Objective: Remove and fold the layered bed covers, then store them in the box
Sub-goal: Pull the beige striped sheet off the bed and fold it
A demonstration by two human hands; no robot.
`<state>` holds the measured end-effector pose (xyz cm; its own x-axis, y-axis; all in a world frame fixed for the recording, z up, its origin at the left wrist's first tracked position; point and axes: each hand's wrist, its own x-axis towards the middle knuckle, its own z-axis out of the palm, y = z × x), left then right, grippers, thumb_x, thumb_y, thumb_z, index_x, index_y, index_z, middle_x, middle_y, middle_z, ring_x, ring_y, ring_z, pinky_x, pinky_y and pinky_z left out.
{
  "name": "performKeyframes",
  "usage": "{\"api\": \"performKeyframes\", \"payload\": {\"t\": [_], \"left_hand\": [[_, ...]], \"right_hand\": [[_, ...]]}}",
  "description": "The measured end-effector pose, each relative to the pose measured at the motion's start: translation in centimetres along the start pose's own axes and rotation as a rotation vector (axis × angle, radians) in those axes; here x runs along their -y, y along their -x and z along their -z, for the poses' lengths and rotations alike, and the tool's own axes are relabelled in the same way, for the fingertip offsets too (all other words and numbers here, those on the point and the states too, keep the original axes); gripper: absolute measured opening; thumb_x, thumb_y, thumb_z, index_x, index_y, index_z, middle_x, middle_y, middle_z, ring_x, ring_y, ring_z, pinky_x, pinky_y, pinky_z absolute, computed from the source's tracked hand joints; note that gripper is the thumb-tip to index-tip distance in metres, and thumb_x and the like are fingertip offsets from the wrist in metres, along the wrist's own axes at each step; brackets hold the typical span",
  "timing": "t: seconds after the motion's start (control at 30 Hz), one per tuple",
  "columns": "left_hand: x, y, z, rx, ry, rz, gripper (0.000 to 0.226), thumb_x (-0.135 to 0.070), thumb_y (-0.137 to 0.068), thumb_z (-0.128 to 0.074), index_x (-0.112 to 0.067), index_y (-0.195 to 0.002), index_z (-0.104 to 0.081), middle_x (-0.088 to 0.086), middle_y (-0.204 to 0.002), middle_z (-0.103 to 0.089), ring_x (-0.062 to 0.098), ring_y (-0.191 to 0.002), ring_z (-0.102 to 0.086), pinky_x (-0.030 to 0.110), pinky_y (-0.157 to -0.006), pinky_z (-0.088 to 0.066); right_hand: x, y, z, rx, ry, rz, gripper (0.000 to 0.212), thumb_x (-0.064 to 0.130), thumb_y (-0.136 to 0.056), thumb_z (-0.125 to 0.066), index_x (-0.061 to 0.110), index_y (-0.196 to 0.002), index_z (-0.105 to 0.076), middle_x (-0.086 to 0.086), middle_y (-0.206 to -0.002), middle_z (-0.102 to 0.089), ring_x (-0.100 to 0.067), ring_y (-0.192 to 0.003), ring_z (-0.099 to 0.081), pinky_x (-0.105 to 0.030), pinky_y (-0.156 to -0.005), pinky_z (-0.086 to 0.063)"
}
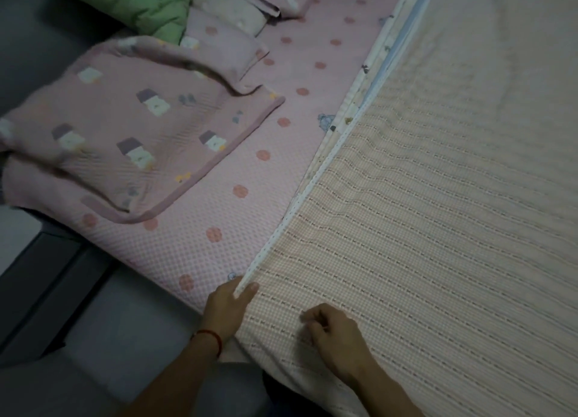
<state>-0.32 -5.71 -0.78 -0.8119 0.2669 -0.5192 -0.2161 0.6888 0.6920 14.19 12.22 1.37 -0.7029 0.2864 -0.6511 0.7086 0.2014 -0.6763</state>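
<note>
Covers stacked in layers across the bed. Top layer, a beige waffle-weave cover (438, 213), fills the right half; its white dotted edge (312, 179) runs as one long diagonal from the near centre up to the far right, with thin edges of white and blue layers (380, 60) showing just beside it at the far end. Left of that edge lies a pink cover with red dots (250, 154). On it, at far left, a mauve blanket with small house prints (109, 129) sits loosely folded, one corner pointing right. Green quilt (137, 0) at the far left corner.

Left hand (226, 307), red string at the wrist, pinches the near end of the beige cover's edge between thumb and fingers. Right hand (331, 335) rests on the beige cover just beside it, fingers curled, bunching the cloth.
</note>
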Motion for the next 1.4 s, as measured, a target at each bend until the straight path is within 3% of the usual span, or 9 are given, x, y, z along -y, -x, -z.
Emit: {"api": "performKeyframes", "payload": {"t": [0.1,0.23,0.37,0.43,0.5,0.63,0.8,1.1,1.4], "left_hand": [[-2.6,2.2,0.4,0.043,-0.080,-0.096,0.011,-0.036,-0.100,-0.057,-0.034,-0.099,-0.068,-0.008,-0.091,-0.073,0.003,-0.081,-0.067,0.011,-0.067,-0.051],[-5.7,6.2,-1.1,0.097,-0.480,-0.318,0.033,-0.044,-0.100,-0.042,-0.033,-0.131,-0.043,-0.001,-0.090,-0.068,0.019,-0.075,-0.065,0.039,-0.070,-0.056],[-9.7,12.1,-5.7,0.252,-0.646,-0.412,0.056,-0.030,-0.103,-0.046,-0.029,-0.155,-0.024,0.008,-0.109,-0.069,0.026,-0.092,-0.065,0.035,-0.077,-0.051],[-11.7,15.1,-8.6,0.348,-0.637,-0.434,0.051,-0.023,-0.102,-0.046,-0.024,-0.151,-0.034,0.009,-0.113,-0.069,0.027,-0.097,-0.065,0.034,-0.078,-0.049],[-13.3,18.5,-11.3,0.437,-0.654,-0.426,0.033,-0.017,-0.101,-0.046,-0.013,-0.133,-0.052,0.013,-0.116,-0.067,0.030,-0.104,-0.063,0.032,-0.078,-0.043],[-13.9,23.7,-15.7,0.620,-0.608,-0.490,0.041,-0.017,-0.094,-0.049,-0.022,-0.135,-0.047,0.012,-0.118,-0.067,0.032,-0.108,-0.063,0.040,-0.086,-0.051],[-14.0,28.9,-19.7,0.823,-0.580,-0.529,0.049,-0.009,-0.089,-0.057,-0.016,-0.137,-0.050,0.010,-0.125,-0.063,0.026,-0.112,-0.060,0.023,-0.083,-0.043],[-14.3,34.4,-31.5,0.781,-0.716,-0.566,0.028,-0.014,-0.083,-0.062,-0.015,-0.111,-0.061,0.010,-0.112,-0.067,0.029,-0.102,-0.062,0.029,-0.076,-0.043],[-15.4,43.5,-47.3,0.670,-0.700,-0.433,0.021,-0.003,-0.084,-0.056,-0.008,-0.105,-0.058,0.014,-0.107,-0.067,0.034,-0.099,-0.060,0.029,-0.068,-0.031]], "right_hand": [[1.2,1.4,0.9,0.000,-0.104,0.018,0.016,0.027,-0.101,-0.053,0.027,-0.106,-0.068,0.011,-0.095,-0.071,-0.006,-0.087,-0.067,-0.020,-0.083,-0.053],[3.3,3.1,1.6,-0.074,-0.440,-0.032,0.020,0.041,-0.101,-0.053,0.027,-0.104,-0.066,0.002,-0.096,-0.073,-0.015,-0.085,-0.071,-0.041,-0.085,-0.060],[3.4,6.2,4.0,-0.145,-0.615,-0.200,0.051,0.063,-0.092,-0.056,0.014,-0.101,-0.064,-0.007,-0.096,-0.074,-0.026,-0.085,-0.074,-0.037,-0.071,-0.061],[2.4,8.1,5.9,-0.230,-0.535,-0.235,0.049,0.061,-0.086,-0.063,0.013,-0.095,-0.064,-0.005,-0.095,-0.074,-0.025,-0.087,-0.072,-0.034,-0.070,-0.061],[0.7,10.5,8.2,-0.328,-0.450,-0.265,0.027,0.038,-0.088,-0.066,0.011,-0.091,-0.069,-0.007,-0.090,-0.073,-0.027,-0.084,-0.070,-0.035,-0.071,-0.059],[-4.2,15.9,12.2,-0.480,-0.301,-0.409,0.021,0.015,-0.089,-0.055,0.000,-0.088,-0.069,-0.017,-0.083,-0.070,-0.032,-0.074,-0.068,-0.042,-0.064,-0.062],[-10.0,22.9,15.4,-0.544,-0.267,-0.492,0.015,0.010,-0.085,-0.055,0.000,-0.083,-0.066,-0.019,-0.084,-0.071,-0.035,-0.073,-0.072,-0.049,-0.063,-0.063],[-21.6,28.5,21.7,-0.500,-0.224,-0.357,0.022,0.017,-0.091,-0.062,0.011,-0.070,-0.065,-0.008,-0.070,-0.068,-0.024,-0.067,-0.070,-0.037,-0.061,-0.062],[-37.5,31.3,30.4,-0.316,-0.135,-0.289,0.036,0.021,-0.093,-0.066,0.001,-0.064,-0.063,-0.005,-0.063,-0.062,-0.018,-0.059,-0.057,-0.022,-0.047,-0.040]]}}
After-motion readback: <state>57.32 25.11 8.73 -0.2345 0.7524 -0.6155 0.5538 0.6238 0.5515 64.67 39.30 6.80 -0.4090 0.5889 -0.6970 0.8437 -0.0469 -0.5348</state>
